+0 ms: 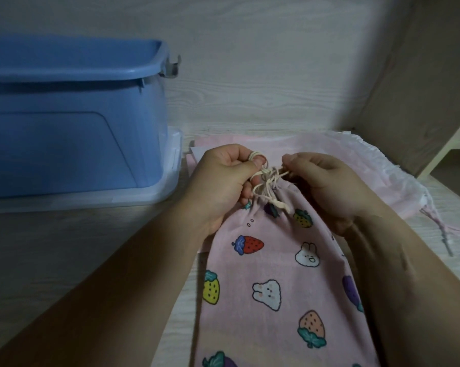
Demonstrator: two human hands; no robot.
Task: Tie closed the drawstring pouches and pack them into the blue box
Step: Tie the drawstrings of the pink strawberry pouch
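Pink printed pouch (271, 274), patterned with strawberries and rabbits, lies nearest at 6 o'clock on the pale wood-grain table (64, 247). Its gathered neck points toward 12 o'clock at the middle of the view. A cream drawstring (266, 181) is knotted and tangled over that neck.

On the 9 o'clock side of the neck, the left hand (223, 178) is curled, with a loop of the drawstring wound round a fingertip and pinched under the thumb. On the 3 o'clock side, the right hand (327, 181) pinches another part of the same cord between thumb and fingers.

At 10 o'clock the blue box (64, 115) stands open-topped on a clear lid (170, 186), well apart from the pouch. What it holds cannot be seen. Behind the right hand, at 2 to 3 o'clock, a pale pink pouch (382, 176) lies flat, its thin cords (441, 226) trailing toward 3 o'clock. A brown wooden panel (422, 88) rises at 1 o'clock.
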